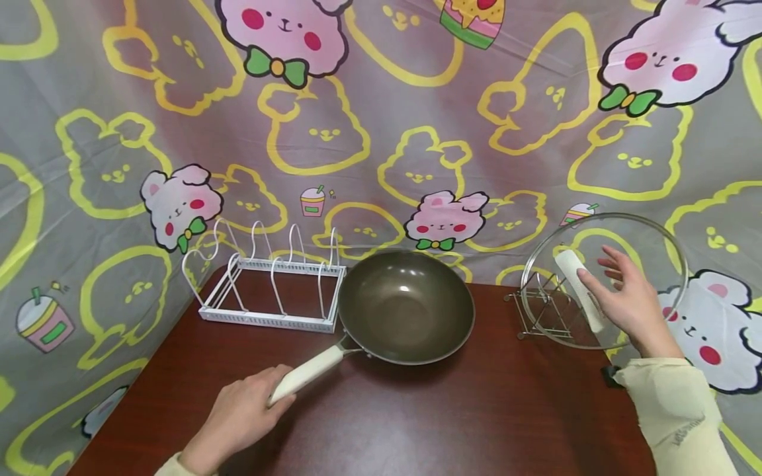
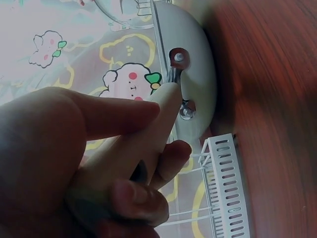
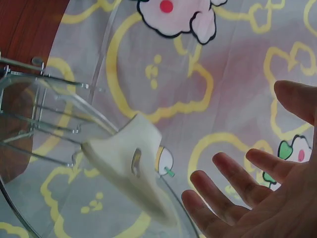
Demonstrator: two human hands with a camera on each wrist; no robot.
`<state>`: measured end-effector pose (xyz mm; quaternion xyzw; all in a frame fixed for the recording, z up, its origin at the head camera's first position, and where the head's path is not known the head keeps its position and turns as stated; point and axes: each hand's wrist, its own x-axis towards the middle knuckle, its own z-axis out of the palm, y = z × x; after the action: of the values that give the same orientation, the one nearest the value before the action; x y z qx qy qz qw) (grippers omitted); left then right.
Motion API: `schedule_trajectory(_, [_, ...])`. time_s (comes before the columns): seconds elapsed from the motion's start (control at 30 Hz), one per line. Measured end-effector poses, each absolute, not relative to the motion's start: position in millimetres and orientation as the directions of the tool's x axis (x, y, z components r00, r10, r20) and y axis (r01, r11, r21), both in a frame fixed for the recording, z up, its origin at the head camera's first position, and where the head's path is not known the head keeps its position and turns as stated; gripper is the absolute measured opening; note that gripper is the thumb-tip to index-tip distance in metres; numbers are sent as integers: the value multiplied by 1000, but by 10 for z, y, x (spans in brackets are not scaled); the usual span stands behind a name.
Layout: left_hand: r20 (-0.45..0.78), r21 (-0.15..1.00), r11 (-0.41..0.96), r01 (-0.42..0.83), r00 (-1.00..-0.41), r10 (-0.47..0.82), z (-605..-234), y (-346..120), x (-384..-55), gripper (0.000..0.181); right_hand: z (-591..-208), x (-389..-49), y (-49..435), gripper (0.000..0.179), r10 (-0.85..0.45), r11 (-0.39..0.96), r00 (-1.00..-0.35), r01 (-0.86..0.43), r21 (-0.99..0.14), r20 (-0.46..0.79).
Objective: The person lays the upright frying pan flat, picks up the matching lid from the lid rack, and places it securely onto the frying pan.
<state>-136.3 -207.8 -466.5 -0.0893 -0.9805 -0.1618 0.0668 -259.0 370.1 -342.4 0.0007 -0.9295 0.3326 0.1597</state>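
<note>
My left hand (image 1: 244,406) grips the cream handle (image 1: 312,370) of a dark wok (image 1: 405,311), fingers and thumb wrapped round it. The wok's inside faces up towards me, its rim beside the white rack. At the right, a clear glass lid (image 1: 577,284) stands on edge at a small wire rack (image 1: 544,320). Its long cream handle (image 3: 131,168) faces my right hand (image 1: 631,301). In the right wrist view that hand's fingers are spread and hold nothing, with a gap between them and the lid's handle.
A white rack (image 1: 268,322) with several upright loops stands on the back left of the brown table (image 1: 476,410). Behind the table hangs a grey cloth (image 1: 387,99) printed with cartoon rabbits, which also runs down both sides.
</note>
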Motion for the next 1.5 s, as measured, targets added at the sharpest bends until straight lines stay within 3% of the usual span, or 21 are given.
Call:
schedule_trajectory(0.53, [154, 305, 933, 190, -977, 148, -4667, -2089, -1367, 32, -3388, -2780, 3962, 83, 106, 813, -988, 19, -582, 115])
schedule_trajectory(0.8, [147, 299, 935, 189, -978, 151, -4663, -2086, -1367, 33, -3467, -2779, 4051, 82, 128, 784, -988, 48, -619, 85])
schedule_trajectory(1.13, [162, 305, 933, 192, -976, 147, -4648, -2083, -1364, 32, -3563, -2769, 4100, 84, 146, 809, -987, 82, -582, 63])
schedule_trajectory(1.5, [155, 303, 933, 192, -976, 151, -4650, -2073, -1359, 32, -3598, -2746, 4109, 91, 144, 807, -988, 153, -571, -60])
